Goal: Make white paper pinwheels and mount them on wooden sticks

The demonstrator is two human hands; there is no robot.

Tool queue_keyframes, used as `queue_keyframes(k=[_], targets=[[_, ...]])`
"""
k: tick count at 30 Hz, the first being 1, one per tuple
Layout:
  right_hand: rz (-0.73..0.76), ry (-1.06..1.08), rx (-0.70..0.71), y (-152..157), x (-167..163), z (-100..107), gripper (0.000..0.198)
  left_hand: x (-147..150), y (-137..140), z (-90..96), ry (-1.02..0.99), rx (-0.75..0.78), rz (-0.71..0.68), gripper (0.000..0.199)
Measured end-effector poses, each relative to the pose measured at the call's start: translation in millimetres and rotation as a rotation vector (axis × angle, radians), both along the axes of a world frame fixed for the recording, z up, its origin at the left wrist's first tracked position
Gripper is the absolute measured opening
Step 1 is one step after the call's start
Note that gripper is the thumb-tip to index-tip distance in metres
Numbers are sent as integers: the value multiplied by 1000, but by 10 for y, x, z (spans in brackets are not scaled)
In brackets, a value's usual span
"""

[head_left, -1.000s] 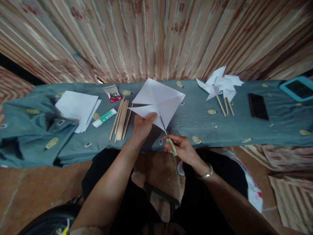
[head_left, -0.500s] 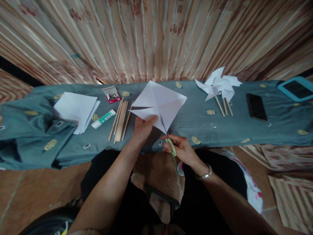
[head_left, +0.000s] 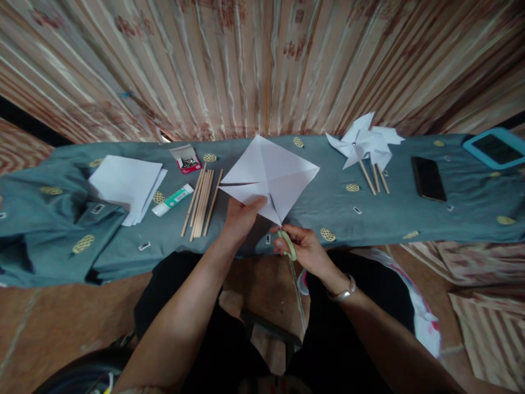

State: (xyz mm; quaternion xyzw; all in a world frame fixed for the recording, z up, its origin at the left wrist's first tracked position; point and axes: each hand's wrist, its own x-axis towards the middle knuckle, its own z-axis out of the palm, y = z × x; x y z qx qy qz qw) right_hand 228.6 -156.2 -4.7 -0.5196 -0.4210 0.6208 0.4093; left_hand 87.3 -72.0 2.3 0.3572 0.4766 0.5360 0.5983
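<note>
A creased white square of paper [head_left: 283, 169] is held up over the near edge of the cloth, one corner pointing at me. My left hand [head_left: 243, 220] pinches it near its lower left side, thumb on top. One slit runs in from the left corner; another runs up from the near corner. My right hand [head_left: 302, 245] grips pale green scissors [head_left: 289, 245] by the handles, with the blades at the near corner, mostly hidden by the paper. Wooden sticks [head_left: 202, 202] lie just left of my left hand.
On the patterned green cloth [head_left: 328, 208] lie a stack of white paper [head_left: 125, 183], a glue stick [head_left: 173, 200] and an open red box of metal pins [head_left: 187, 161]. Paper pinwheels [head_left: 365, 139], a phone [head_left: 429, 179] and a blue-framed tablet [head_left: 494, 149] are on the right. A curtain [head_left: 262, 65] hangs behind.
The paper has shifted slightly to the right and its gap at the left corner looks narrower. Both hands keep their holds on the paper and scissors.
</note>
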Motion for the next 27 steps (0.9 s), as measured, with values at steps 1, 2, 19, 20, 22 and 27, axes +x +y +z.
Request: queue_keyframes(k=[1, 2, 19, 20, 22, 27], targets=[[-12, 12, -13, 2, -6, 6, 46, 2, -2, -1, -7, 8, 3, 32], [-23, 23, -27, 4, -13, 11, 46, 4, -4, -2, -11, 15, 5, 32], [-45, 20, -24, 12, -27, 13, 43, 12, -15, 12, -22, 10, 2, 27], [-39, 18, -24, 15, -27, 15, 42, 12, -18, 12, -13, 7, 0, 27], [-34, 8, -18, 20, -27, 15, 43, 13, -25, 6, -7, 3, -11, 28], [-35, 3, -1, 29, -26, -7, 44, 15, -43, 0, -7, 12, -33, 31]])
